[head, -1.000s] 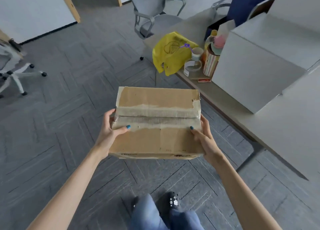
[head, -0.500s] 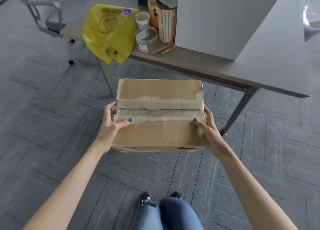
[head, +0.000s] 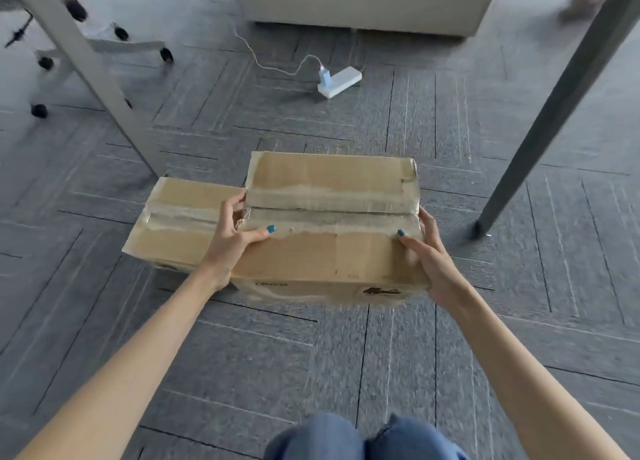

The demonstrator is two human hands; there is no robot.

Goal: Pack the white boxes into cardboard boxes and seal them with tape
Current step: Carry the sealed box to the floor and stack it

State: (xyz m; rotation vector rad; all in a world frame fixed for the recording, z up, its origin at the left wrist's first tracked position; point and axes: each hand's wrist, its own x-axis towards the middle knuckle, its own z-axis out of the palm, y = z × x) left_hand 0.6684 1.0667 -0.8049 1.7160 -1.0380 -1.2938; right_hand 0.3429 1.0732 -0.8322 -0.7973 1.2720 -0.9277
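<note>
Cardboard box (head: 332, 262), left grip (head: 231, 243), right grip (head: 428, 256)

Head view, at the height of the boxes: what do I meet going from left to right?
box on the floor → left hand → held box → right hand → dark table leg

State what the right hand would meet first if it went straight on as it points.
Likely nothing near. The right hand grips the box by its right end, pointing forward; ahead shows only carpet, with the table leg off to the right. Depth is unclear.
</note>
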